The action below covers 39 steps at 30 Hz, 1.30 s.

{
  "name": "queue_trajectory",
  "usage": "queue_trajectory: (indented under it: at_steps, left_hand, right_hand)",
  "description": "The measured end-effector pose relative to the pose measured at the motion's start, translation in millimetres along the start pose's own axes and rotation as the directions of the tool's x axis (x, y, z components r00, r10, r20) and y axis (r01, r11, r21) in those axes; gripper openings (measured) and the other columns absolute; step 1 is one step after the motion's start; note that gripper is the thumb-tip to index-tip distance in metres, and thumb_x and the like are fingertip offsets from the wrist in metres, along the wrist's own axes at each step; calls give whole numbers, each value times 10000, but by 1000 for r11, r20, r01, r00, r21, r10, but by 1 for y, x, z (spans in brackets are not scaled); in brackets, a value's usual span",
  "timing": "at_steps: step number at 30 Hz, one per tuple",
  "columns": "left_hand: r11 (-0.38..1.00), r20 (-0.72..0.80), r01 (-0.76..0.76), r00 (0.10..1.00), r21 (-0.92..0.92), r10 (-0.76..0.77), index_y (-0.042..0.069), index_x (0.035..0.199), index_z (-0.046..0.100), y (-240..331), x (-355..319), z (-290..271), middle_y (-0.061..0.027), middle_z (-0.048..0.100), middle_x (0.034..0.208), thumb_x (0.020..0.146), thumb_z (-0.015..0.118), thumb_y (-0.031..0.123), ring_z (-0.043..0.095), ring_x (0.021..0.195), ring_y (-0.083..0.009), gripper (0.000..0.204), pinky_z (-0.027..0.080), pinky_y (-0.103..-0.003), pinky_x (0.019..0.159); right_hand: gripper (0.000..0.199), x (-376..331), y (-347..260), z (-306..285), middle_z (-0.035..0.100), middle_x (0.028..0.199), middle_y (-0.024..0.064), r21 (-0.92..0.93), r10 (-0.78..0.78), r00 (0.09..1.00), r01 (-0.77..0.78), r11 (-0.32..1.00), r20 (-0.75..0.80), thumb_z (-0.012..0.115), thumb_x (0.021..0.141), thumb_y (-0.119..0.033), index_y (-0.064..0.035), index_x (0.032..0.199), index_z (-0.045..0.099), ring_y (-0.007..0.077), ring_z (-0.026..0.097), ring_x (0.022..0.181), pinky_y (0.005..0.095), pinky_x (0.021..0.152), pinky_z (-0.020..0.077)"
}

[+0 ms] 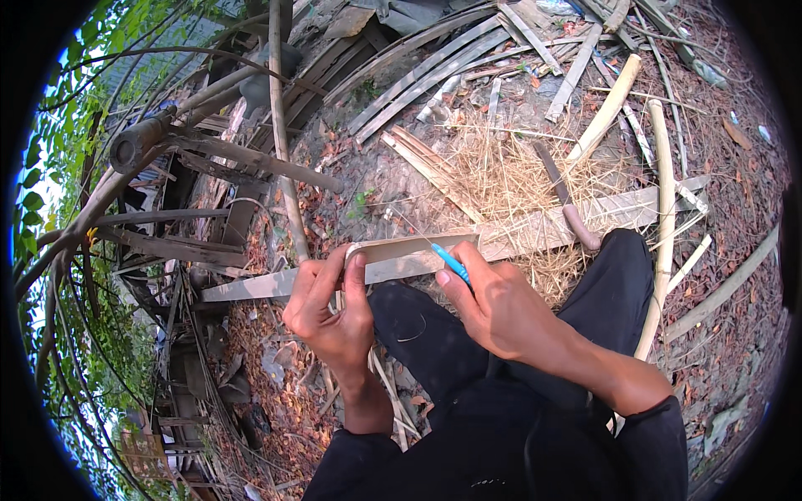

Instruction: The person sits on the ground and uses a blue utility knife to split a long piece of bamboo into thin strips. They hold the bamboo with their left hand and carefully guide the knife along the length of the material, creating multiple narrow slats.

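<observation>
well, the left hand (327, 309) pinches a flat, pale, woody strip (388, 250).

Nothing legible — clothing mark (489, 483) unclear

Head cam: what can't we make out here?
All in the head view:
Blue tool: rear end, hidden in the right hand.
Its tip: too thin to place.
Strip: part of its left end, covered by the left hand.
Plank: stretch covered by shavings.
Left sleeve: cut by lower edge.

Green foliage (121, 367) at left, weathered boards (433, 77) toward the top, dry leaves (251, 334) on ground (334, 138).
</observation>
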<state>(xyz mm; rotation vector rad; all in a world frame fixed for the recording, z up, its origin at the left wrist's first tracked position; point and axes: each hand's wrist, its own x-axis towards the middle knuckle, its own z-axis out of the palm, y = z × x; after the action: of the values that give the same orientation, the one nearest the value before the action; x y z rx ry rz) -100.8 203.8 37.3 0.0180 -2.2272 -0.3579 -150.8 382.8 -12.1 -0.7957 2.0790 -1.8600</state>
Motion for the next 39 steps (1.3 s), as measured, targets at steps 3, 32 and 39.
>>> queue_trajectory:
  at_steps: [3,32,39]
  left_hand:
    - [1000,-2,9,1000,12,-9,-26,932,716,0,0,-1,-80,610,693,746,745,-61,551,578,-139,191,423,-262,546]
    - [996,-42,81,996,-47,-83,-47,951,708,-30,-4,-3,-60,597,702,782,710,-53,519,604,-116,169,378,-247,545]
    - [988,-24,89,995,-125,-92,-54,950,707,-20,-8,-1,-69,592,700,758,707,-80,533,598,-116,194,393,-234,549]
  right_hand:
    - [208,2,-5,10,548,562,244,-65,-273,960,269,961,-60,541,943,-128,70,895,501,432,566,524,484,484,425]
    - [230,-4,0,-5,573,636,229,-134,-43,999,47,990,33,497,966,-186,42,963,466,428,572,560,498,528,436]
    - [197,-6,1,32,566,638,226,50,-197,980,196,979,10,528,957,-144,30,1005,451,426,569,541,504,493,430]
